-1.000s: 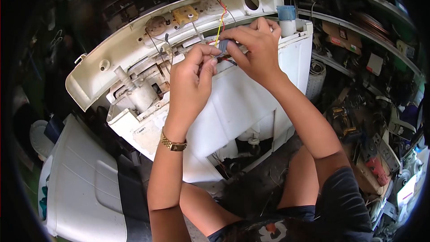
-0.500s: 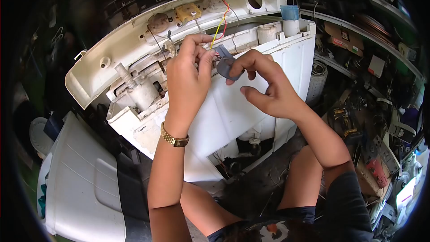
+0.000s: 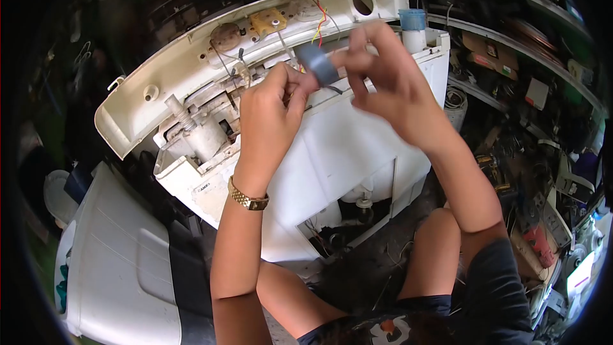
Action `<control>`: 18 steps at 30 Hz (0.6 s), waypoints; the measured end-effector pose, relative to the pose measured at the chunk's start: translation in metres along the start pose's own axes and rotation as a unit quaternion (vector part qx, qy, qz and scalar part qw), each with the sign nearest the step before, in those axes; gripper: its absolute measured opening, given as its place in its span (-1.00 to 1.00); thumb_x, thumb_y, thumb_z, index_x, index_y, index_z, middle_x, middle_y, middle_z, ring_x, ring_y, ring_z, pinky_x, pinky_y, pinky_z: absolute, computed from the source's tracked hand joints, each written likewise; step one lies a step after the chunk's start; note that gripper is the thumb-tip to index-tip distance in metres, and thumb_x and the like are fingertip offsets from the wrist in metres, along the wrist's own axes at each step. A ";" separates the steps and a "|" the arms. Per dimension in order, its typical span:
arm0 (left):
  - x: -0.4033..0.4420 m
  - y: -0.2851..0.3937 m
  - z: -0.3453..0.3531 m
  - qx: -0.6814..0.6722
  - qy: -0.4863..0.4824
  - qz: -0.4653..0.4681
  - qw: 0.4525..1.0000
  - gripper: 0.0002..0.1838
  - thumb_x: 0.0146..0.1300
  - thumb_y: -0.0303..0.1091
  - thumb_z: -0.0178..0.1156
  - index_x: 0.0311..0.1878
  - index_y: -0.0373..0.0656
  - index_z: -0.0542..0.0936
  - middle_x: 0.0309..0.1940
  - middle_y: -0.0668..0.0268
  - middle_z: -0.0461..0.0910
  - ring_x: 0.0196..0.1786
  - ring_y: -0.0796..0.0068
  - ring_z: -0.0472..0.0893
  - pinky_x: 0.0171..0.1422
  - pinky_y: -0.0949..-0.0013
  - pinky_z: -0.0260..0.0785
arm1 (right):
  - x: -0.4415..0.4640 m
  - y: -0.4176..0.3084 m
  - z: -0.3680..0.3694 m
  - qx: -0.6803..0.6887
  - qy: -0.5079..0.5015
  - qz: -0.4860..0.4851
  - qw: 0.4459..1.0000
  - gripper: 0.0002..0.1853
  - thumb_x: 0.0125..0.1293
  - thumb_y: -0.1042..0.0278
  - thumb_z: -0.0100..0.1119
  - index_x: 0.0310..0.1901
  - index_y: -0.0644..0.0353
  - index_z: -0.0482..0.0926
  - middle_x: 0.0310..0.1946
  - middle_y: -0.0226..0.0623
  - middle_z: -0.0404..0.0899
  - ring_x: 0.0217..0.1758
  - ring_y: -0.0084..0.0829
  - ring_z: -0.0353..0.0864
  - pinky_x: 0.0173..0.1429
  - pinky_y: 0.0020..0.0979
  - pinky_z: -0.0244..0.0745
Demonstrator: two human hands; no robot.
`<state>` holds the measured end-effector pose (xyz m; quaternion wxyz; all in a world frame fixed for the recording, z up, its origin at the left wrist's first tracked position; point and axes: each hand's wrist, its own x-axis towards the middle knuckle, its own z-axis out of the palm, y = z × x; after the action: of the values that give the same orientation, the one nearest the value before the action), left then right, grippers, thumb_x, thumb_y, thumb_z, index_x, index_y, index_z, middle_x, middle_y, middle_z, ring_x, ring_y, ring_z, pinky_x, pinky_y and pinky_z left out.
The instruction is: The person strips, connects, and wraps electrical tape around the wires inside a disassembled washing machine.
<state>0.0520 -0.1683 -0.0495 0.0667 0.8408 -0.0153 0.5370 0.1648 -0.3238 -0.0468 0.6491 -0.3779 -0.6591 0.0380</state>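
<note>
A grey roll of tape (image 3: 318, 66) hangs between my hands, over the front edge of a white machine (image 3: 345, 134). My left hand (image 3: 273, 112), with a gold watch on its wrist, pinches the wires at the roll's left side; the pinched spot is hidden by the fingers. Blurred by motion, my right hand (image 3: 393, 83) has its fingers curled and apart, with a fingertip at the roll's right side. Red and yellow wires (image 3: 320, 25) run down behind the roll from the raised control panel (image 3: 191, 43).
A grey-white casing (image 3: 121, 262) stands at the lower left. Shelves (image 3: 504, 38) with boxes and parts line the right side, and tools, among them a red one (image 3: 540, 246), lie below them. A blue-topped white cup-like part (image 3: 412, 29) sits at the machine's right end.
The tape roll came down and turned half a second ago and is now higher again. My right hand moved away down and right, then back up beside the roll. My left hand stays nearly in place.
</note>
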 end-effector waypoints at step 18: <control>0.007 -0.010 -0.003 -0.072 -0.030 0.002 0.997 -0.90 0.24 -0.55 0.24 -0.18 -0.28 0.61 -0.52 0.45 0.55 -0.49 0.73 0.38 -0.37 0.58 0.27 | 0.007 0.002 -0.014 0.030 -0.048 0.008 0.998 -0.55 0.09 0.79 -0.14 0.01 0.16 0.20 0.05 -0.19 0.59 -0.07 -0.58 0.53 -0.18 -0.58 0.28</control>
<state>0.0530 -0.1575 -0.0431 0.1255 0.8494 -0.0580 0.5093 0.1785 -0.3244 -0.0395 0.6276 -0.3614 -0.6848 0.0811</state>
